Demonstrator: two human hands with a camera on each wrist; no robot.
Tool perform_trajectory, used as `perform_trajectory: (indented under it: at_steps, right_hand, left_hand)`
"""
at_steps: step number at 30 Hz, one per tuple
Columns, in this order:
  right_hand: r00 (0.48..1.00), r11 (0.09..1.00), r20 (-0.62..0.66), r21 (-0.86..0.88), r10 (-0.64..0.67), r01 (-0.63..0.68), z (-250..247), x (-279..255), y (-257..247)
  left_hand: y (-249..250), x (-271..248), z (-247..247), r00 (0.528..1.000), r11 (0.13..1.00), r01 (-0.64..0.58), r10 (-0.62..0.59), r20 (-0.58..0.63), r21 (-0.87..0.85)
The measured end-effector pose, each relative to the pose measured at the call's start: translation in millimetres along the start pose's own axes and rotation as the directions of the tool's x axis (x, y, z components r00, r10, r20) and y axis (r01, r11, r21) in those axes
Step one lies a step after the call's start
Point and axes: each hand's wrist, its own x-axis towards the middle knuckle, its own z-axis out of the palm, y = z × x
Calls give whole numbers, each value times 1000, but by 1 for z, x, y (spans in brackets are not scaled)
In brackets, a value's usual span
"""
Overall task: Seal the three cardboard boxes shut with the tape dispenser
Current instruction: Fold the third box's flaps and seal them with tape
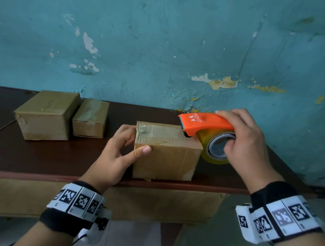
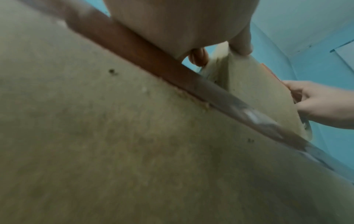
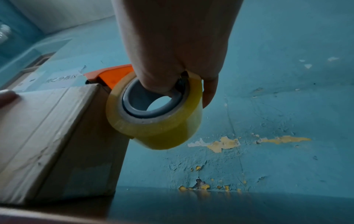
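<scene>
A small cardboard box [image 1: 166, 153] stands near the table's front edge, with a strip of clear tape across its top. My left hand [image 1: 119, 150] grips its left side, thumb on the front face and fingers on the top left corner. My right hand [image 1: 242, 148] holds the orange tape dispenser [image 1: 203, 122] with its yellowish tape roll [image 1: 214, 147], thumb inside the core. The dispenser's front end rests on the box's top right edge, and the roll [image 3: 159, 115] hangs beside the box [image 3: 47, 136]. Two more cardboard boxes, a larger one [image 1: 45, 113] and a smaller one [image 1: 90, 118], sit at the back left.
The dark brown table [image 1: 45, 157] stands against a peeling blue wall [image 1: 165, 43]. A large flat cardboard sheet [image 1: 150, 203] hangs below the table's front edge. Bare tabletop lies to the right of the taped box.
</scene>
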Motion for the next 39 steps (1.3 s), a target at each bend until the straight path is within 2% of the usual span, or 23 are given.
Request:
perform_trajectory:
  at_steps: [3,5,7,8,11,14,20,28,36,39]
  right_hand:
    - [1000,1000,11,12,-27,27,-1,4,0]
    - [999,999,25,17,-35,35,-2,6,-1]
    - [999,999,27,15,-38,38,-2,6,-4]
    - [999,999,24,16,-43,42,-1,5,-6]
    - [999,999,18,20,-47,47,0,3,-10]
    - [999,999,21,30,-32,31,-1,1,-10]
    - [997,997,18,-17,-69,69,-2,5,-16]
    - [998,997,24,-36,-64,64,-3,4,-20]
    - [998,997,16,-40,-67,68,-2,2,-30]
    - [996,996,2,-28,-84,84,2,1,-37]
  left_hand:
    - [7,0,0,1000,1000,16,-16,1,-8]
    - [8,-2,0,1000,999,10,-10,-3,53]
    - [12,-6,1,1000,979,-5,6,-4,201]
    - [15,-8,1,1000,945,0,5,-14,327]
    - [31,-10,3,998,698,-3,45,-40,716]
    - [41,-6,8,997,485,-4,65,-32,875]
    - [46,8,29,996,303,-60,74,39,951]
    - [54,12,50,989,268,-151,38,146,951]
    - [53,13,49,988,257,-148,90,129,955]
    - [54,13,50,985,288,-160,108,134,944]
